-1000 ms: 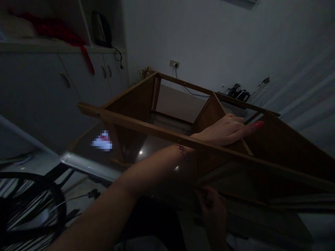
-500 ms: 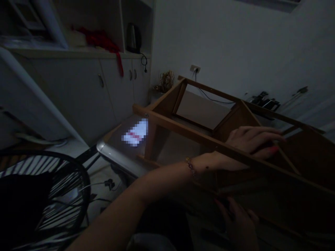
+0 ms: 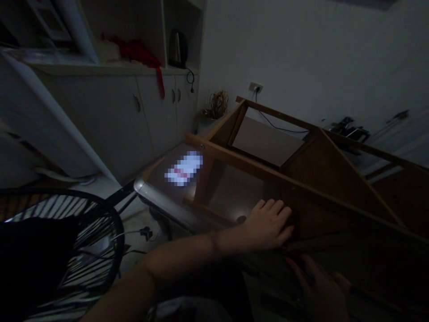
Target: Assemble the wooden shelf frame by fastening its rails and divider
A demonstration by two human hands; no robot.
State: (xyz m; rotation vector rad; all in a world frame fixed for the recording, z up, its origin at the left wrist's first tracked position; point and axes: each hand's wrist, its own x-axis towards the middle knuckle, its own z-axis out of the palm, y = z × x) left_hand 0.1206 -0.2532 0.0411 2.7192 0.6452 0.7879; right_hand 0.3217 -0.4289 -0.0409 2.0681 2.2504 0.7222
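A brown wooden shelf frame (image 3: 268, 172) lies tilted on its side across a glossy table top (image 3: 231, 192), with an upright divider panel (image 3: 321, 165) in the middle. My left hand (image 3: 268, 223) rests at the foot of the divider, where the lower rail meets it; its fingers are slightly apart and touch the wood. My right hand (image 3: 318, 286) sits low in the dark at the frame's near bottom board. Its fingers reach forward onto the board, and I see nothing in them.
A black wire-mesh round chair (image 3: 67, 250) stands at lower left. White cupboards (image 3: 110, 116) line the left wall, with a kettle (image 3: 177, 48) and red cloth (image 3: 140, 51) on the counter. A wall socket (image 3: 255, 86) with a cable is behind the frame.
My left hand has come off the frame's top rail and dropped to the foot of the divider. The view has shifted slightly, with the frame now further right.
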